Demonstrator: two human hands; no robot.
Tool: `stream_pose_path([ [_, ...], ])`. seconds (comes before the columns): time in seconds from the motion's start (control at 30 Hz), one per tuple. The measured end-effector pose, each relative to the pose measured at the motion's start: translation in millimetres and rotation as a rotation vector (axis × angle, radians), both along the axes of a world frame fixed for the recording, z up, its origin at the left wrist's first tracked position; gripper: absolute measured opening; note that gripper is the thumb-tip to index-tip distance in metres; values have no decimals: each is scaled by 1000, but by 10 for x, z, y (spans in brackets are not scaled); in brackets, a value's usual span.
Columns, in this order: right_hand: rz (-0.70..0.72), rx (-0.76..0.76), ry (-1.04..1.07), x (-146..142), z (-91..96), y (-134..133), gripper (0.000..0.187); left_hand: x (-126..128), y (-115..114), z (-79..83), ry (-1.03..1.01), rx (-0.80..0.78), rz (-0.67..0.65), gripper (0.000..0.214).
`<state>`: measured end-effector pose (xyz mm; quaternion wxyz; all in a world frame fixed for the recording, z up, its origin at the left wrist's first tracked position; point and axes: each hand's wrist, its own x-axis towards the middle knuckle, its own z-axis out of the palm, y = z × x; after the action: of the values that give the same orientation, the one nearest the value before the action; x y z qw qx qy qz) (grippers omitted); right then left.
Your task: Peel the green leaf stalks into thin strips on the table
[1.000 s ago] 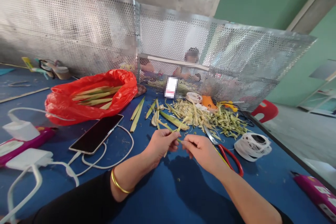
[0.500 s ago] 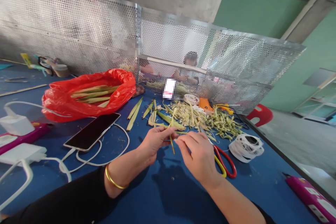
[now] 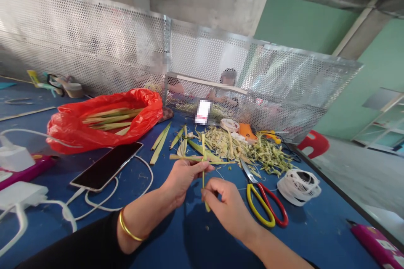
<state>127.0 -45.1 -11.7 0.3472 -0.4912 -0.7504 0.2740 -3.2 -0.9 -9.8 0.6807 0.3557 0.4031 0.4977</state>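
My left hand (image 3: 183, 176) pinches thin green leaf strips (image 3: 203, 159) that cross each other above the blue table (image 3: 195, 239). One strip lies sideways and one stands upright. My right hand (image 3: 225, 206) is closed on the lower end of the upright strip, just below my left hand. A gold bangle sits on my left wrist. Red and yellow scissors (image 3: 263, 199) lie right of my right hand. A heap of leaf trimmings (image 3: 252, 147) lies behind the hands.
A red plastic bag (image 3: 104, 119) holding green stalks lies at the left. A phone (image 3: 105, 166) on a white cable, white chargers (image 3: 19, 193), a spool of white string (image 3: 298, 185) and a pink case (image 3: 378, 246) are on the table. People sit behind a perforated metal screen (image 3: 221, 67).
My right hand has dropped lower and nearer to me, pulling a strip upright across the sideways one. The camera tilted, and the scissors handles are now in full view.
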Motion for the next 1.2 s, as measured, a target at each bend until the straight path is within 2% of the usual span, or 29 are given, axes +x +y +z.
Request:
stream_pose_path([
  [0.13, 76, 8, -32, 6, -16, -20, 25, 2, 0, -1, -19, -15, 14, 16],
  [0.4, 132, 150, -136, -28, -49, -47, 26, 0, -10, -51, 3, -17, -10, 24],
  [0.47, 72, 279, -204, 15, -29, -42, 25, -10, 0, -49, -2, -19, -40, 26],
  [0.57, -183, 558, -268, 147, 15, 31, 18, -24, 10, -34, 13, -25, -105, 28],
  [0.63, -325, 662, -337, 238, 33, 111, 17, -29, 3, -22, 12, -33, -149, 31],
  [0.8, -197, 519, -401, 288, 7, 210, 17, -18, -31, -14, 23, -51, -184, 37],
  [0.93, -142, 498, -425, 202, -1, 140, 26, 22, -37, -54, 110, 10, -127, 30],
  [1.07, -100, 441, -391, 178, 52, 99, 28, 47, -26, -78, 105, 72, -70, 25],
  [1.13, -127, 301, -296, 210, 80, 126, 30, 42, -19, -71, 96, 57, -79, 26],
  [1.2, -180, 85, -90, 260, 92, 180, 32, 29, -17, -58, 93, 25, -107, 29],
])
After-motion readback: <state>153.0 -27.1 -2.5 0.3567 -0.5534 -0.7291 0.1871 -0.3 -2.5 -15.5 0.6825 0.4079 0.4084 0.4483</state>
